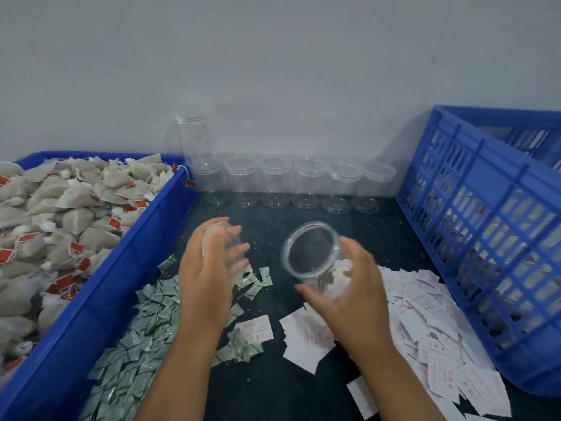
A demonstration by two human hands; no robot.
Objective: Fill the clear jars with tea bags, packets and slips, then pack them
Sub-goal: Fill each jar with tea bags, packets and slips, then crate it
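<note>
Head view: left hand (206, 278) is gripping a blurred clear jar (226, 243); right hand (355, 290), its grip curling round a tilted second jar (309, 253), could be letting smooth plastic slip.

Motion is blurring the left hand (206, 278) and the clear jar (224, 241) it is gripping, smearing the jar's outline. The right hand (349, 287) is covering the base of the second jar (312, 253) it is holding. The tea-bag bin (100, 299) is running off the left and bottom edges, the blue crate (473, 189) off the right, its lattice wall screening the contents. The slips' (425, 323) print is showing too small to read
</note>
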